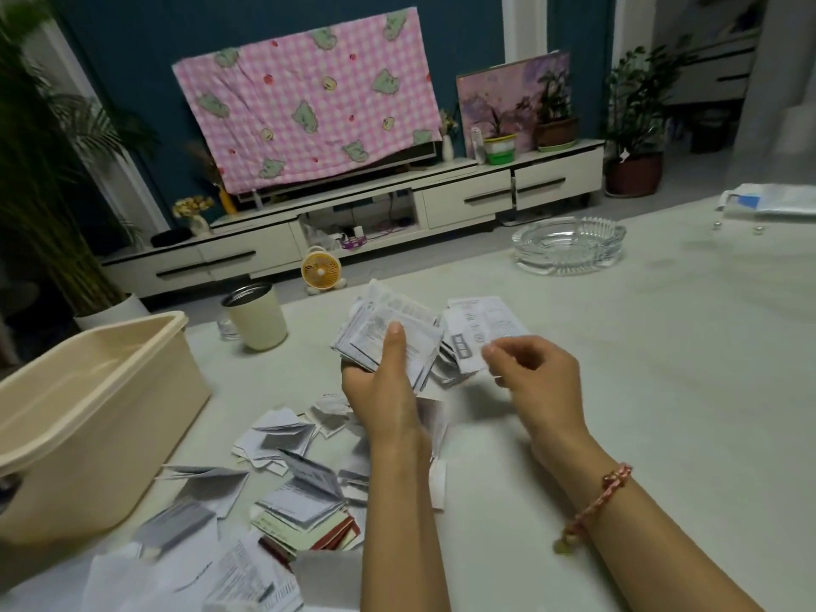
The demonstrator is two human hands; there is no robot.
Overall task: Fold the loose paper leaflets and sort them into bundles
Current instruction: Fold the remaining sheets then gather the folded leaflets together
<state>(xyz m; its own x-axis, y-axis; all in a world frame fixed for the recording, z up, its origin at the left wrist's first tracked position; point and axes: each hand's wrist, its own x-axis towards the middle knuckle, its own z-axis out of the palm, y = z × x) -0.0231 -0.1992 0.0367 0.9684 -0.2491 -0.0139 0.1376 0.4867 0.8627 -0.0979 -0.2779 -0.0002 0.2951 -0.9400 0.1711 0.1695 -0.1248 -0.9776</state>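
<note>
Gripping a thick bundle of folded leaflets (397, 331) in the left hand (383, 386), a person pinches one more leaflet (479, 331) with the right hand (536, 377) just beside it, above the table (662, 413); many loose leaflets (287, 483) lie scattered toward its near left corner, so sorting seems partway done.

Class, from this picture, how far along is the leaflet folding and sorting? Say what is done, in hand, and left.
Done: the left hand holds a folded bundle. In hand: the right hand pinches one leaflet beside it. Left: folded leaflets lie scattered on the table, unbundled, and flat sheets at the near edge look unfolded.
</note>
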